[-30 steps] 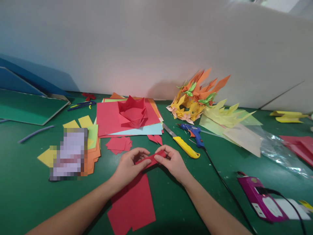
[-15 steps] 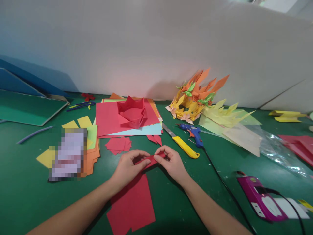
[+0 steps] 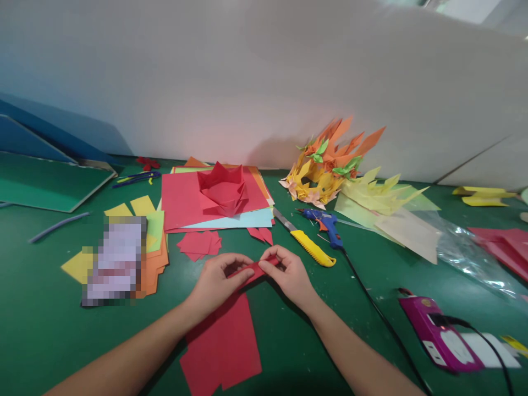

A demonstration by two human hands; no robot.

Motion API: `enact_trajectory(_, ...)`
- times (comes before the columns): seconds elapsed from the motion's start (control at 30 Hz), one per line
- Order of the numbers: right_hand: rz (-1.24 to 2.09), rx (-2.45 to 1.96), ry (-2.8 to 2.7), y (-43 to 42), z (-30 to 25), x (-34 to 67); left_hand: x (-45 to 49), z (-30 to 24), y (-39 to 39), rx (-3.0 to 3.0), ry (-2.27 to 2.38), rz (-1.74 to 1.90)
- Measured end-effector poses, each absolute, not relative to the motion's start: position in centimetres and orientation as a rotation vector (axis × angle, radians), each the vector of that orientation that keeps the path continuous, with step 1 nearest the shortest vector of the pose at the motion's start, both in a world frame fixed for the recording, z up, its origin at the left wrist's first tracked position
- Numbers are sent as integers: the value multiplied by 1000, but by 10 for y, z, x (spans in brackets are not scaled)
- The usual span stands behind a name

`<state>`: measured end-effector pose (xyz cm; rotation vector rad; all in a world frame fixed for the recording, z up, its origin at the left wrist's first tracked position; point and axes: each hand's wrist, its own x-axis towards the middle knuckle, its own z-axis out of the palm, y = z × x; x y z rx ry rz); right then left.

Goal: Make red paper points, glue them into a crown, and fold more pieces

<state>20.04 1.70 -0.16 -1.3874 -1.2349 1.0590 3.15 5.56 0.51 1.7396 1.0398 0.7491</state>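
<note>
Your left hand [image 3: 216,279] and right hand [image 3: 289,272] are both pinched shut on a small folded red paper strip [image 3: 254,270], held just above the green table [image 3: 49,330] near the middle of the scene; thumb and fingers of each hand grip one end, so the strip spans the gap between them. By the look of it you are in the middle of creasing or tightening a fold on this piece, and the next move seems to call for a firm, even pinch along the edge so the crease runs straight and the thin paper does not tear or skew. Directly nearer to you, under your wrists, lie loose red paper sheets [image 3: 223,346]. Farther off sits a finished red folded paper bowl [image 3: 223,190] on a stack of coloured sheets [image 3: 247,220], with small red squares [image 3: 200,243] just near of it. To the right lie a yellow utility knife [image 3: 307,242] and a blue glue gun [image 3: 328,224], close together.
</note>
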Motion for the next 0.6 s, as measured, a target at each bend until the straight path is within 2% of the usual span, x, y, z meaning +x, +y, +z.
enact_trajectory(0.6, 1068, -1386, -1262, 17, -3, 201, 33, 6, 54, 1770, 1019, 724)
